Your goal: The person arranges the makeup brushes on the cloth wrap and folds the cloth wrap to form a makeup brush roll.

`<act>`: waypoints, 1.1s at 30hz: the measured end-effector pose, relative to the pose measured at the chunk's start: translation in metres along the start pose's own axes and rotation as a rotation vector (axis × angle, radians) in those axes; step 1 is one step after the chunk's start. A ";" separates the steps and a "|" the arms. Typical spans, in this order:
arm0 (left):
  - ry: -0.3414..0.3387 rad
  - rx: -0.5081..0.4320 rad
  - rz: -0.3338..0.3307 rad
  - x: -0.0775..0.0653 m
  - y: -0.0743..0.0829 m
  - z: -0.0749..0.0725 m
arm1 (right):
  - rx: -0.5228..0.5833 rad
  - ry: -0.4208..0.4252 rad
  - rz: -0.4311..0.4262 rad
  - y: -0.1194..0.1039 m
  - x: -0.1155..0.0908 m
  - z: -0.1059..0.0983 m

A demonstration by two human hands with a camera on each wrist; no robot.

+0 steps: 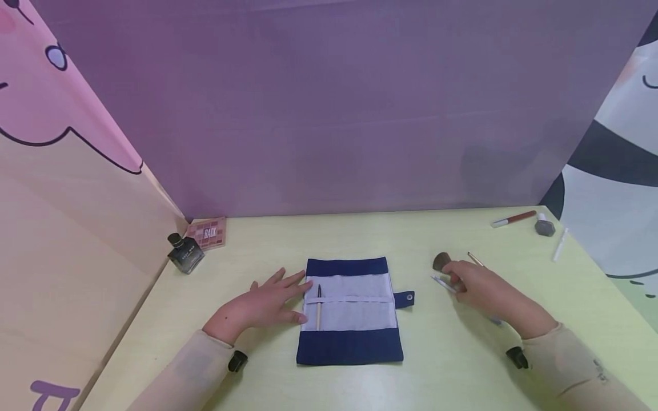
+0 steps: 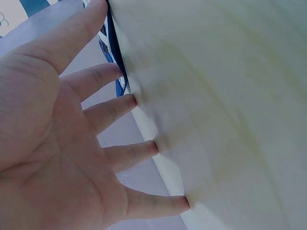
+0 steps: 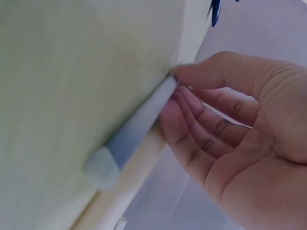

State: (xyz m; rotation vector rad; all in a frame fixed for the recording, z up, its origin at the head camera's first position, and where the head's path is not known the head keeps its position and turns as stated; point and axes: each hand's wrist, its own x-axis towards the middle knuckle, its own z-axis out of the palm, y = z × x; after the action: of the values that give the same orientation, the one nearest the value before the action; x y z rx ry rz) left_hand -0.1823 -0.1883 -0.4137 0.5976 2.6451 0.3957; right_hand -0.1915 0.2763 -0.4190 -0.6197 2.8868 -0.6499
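A navy and light-grey fabric brush roll (image 1: 349, 348) lies unfolded on the table, with a snap tab at its right. One slim brush (image 1: 319, 317) with a dark tip stands under its elastic strip. My left hand (image 1: 269, 299) has its fingers spread, fingertips and thumb at the roll's left edge. My right hand (image 1: 480, 285) pinches a slim white tool (image 1: 443, 283) with a blue-grey part (image 3: 132, 139) and a pale end, lying close to the table. Beside that hand are a fluffy dark brush head (image 1: 441, 261) and a thin brush (image 1: 475, 258), partly hidden by the hand.
At the back left, a dark glass bottle (image 1: 186, 254) stands against a pink palette (image 1: 216, 233). A red-brown stick (image 1: 519, 217), a small grey bottle with a white cap (image 1: 545, 226) and a white stick (image 1: 560, 244) lie at the back right. Fabric walls surround the table.
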 end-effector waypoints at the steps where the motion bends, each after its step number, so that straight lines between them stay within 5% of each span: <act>1: 0.001 -0.001 0.000 0.000 0.000 0.000 | -0.007 -0.001 0.000 0.000 0.000 0.001; 22: 0.003 -0.007 -0.009 0.002 -0.004 0.001 | -0.033 -0.044 0.022 -0.006 0.007 0.000; 33: 0.000 -0.016 -0.016 0.002 -0.001 0.001 | 0.196 -0.083 0.015 -0.011 0.014 -0.007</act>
State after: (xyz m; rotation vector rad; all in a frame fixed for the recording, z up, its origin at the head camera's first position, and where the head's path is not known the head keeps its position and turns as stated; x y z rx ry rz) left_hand -0.1835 -0.1884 -0.4155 0.5707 2.6424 0.4111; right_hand -0.2015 0.2646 -0.4085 -0.5825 2.7059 -0.8706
